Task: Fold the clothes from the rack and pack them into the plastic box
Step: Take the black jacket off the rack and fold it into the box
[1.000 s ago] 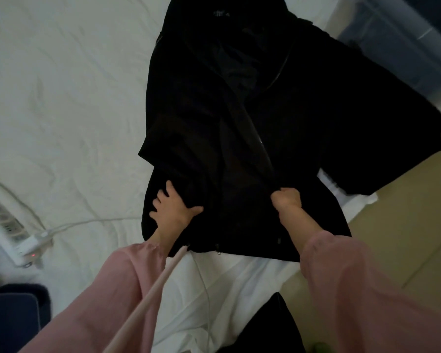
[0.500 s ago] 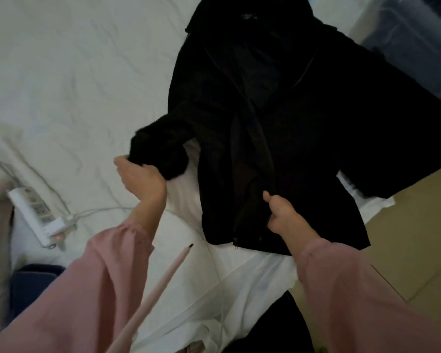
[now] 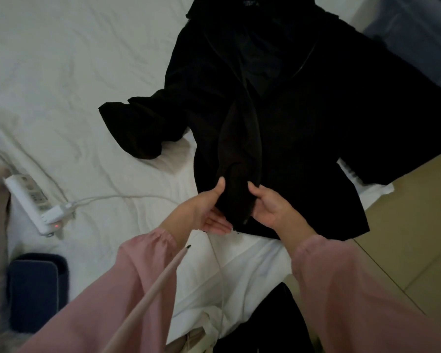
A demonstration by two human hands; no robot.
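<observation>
- Bedsheet (image 3: 61,72) – white, soft and heavily creased, covering most of the view; tan floor (image 3: 418,212) shows along its right edge.
- Black jacket (image 3: 303,123) – lies front-up on the sheet, collar far from the person, hem nearest. The cloth is matte and limp, so dark that its folds barely show. A thin zip line (image 3: 304,59) catches light near the chest. One jacket sleeve (image 3: 138,131) juts out to the left with a wide, rounded cuff; the other side spreads past the sheet's right edge.
- Plastic box (image 3: 418,34) – translucent grey, with smooth walls, at the top right just beyond the jacket.
- Pink sleeves (image 3: 127,289) – loose fabric gathered at the wrists.
- Dark blue object (image 3: 33,291) – rounded corners, at the lower left; what it is cannot be told.
- Power strip (image 3: 29,197) – white, long, hard plastic, with a small red light and a white cable (image 3: 127,197) trailing across the sheet.
- Left hand (image 3: 204,210) – thumb on top, fingers under a raised fold of the jacket's front near the hem, pinching it.
- Right hand (image 3: 273,207) – just beside the left hand, pinching the same fold from the other side, thumb on top.
</observation>
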